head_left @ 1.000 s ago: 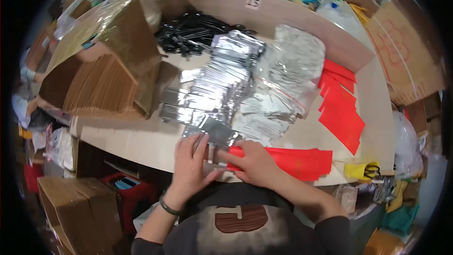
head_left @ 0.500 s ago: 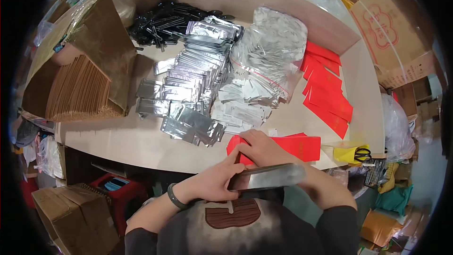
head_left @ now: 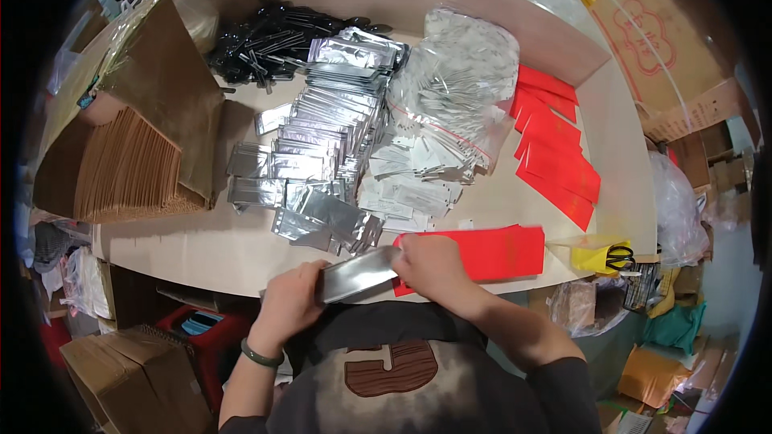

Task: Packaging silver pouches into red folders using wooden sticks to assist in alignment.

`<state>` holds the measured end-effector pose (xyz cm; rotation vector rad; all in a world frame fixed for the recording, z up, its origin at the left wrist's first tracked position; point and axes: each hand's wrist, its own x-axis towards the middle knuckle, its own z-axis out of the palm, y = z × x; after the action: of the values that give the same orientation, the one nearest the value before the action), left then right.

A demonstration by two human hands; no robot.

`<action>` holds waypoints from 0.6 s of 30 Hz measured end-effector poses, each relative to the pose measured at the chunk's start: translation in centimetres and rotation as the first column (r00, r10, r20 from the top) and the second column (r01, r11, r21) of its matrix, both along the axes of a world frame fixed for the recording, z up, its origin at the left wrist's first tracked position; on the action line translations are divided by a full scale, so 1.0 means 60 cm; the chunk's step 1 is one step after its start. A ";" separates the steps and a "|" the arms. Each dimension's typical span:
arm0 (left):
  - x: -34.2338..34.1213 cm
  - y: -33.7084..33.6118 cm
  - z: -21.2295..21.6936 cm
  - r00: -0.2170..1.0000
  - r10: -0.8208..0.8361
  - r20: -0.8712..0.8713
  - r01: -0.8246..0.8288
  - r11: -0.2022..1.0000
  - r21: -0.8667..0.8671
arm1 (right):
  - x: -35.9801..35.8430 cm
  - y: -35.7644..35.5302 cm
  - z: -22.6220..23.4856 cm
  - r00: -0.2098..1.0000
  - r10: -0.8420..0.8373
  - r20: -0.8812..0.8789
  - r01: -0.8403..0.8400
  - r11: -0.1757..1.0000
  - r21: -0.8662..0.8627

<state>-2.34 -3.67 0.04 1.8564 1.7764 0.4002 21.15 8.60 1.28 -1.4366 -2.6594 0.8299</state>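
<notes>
Between my hands, at the table's front edge, is a long flat silver foil pouch (head_left: pixel 359 275). My left hand (head_left: pixel 291 299) grips its left end. My right hand (head_left: pixel 432 268) is closed at its right end, with the fingers curled and partly hidden. Under and beside my right hand lies a stack of flat red packets (head_left: pixel 507 253). Many similar silver foil pouches (head_left: pixel 322 128) overlap in rows beyond my left hand. Small white packets (head_left: pixel 414 193) lie loose in front of a clear plastic bag (head_left: pixel 466 64) filled with more of them.
An opened cardboard box (head_left: pixel 173 88) of upright brown cards stands at the left. Black spoon-like pieces (head_left: pixel 273 36) are heaped at the back. More red packets (head_left: pixel 555 145) fan out along the right wall. A yellow holder (head_left: pixel 591 257) with black-handled scissors (head_left: pixel 619 257) is at the right front edge.
The pouch has swung from in front of my right forearm to the left, between both hands. My left hand has moved left; my right hand has come down to the pouch's right end.
</notes>
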 end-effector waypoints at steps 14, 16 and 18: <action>-0.073 0.055 0.051 0.994 0.105 -0.032 -0.071 0.840 0.538 | 0.050 0.151 -0.018 0.993 0.092 0.072 -0.106 0.967 0.232; -0.141 0.079 0.087 0.949 0.296 -0.111 -0.134 0.695 0.707 | 0.057 0.159 -0.021 0.979 0.139 0.151 -0.160 0.977 0.141; -0.220 0.075 0.115 0.845 0.535 0.028 -0.403 0.600 0.691 | 0.056 0.155 -0.016 0.977 0.051 0.209 -0.087 0.982 0.168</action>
<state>-15.52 0.86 6.96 1.8558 2.4947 1.2769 24.51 17.91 0.31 -1.4664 -2.8599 0.4566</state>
